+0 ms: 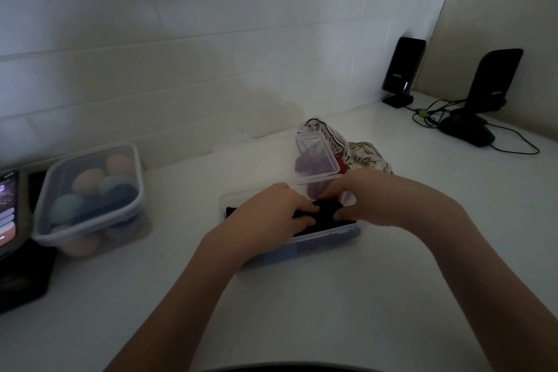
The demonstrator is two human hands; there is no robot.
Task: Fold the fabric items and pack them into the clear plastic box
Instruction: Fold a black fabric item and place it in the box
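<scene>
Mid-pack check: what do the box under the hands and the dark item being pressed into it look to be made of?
The box looks like clear, slightly glossy hard plastic: its contents show through the front wall, and it has a bluish rim. The dark item looks like soft matte black fabric, bunching under both hands; the weave is too dim to tell.

Not much to see of the person here tbh, just two forearms coming in from the bottom edge. Both arms are bare right up to where the picture cuts them off, no sleeves showing. The left hand (271,214) and right hand (371,199) are bare too: no gloves, no rings, no watch or bracelet at either wrist. Fingers come out a bit blurry, so nails are impossible to judge.
</scene>
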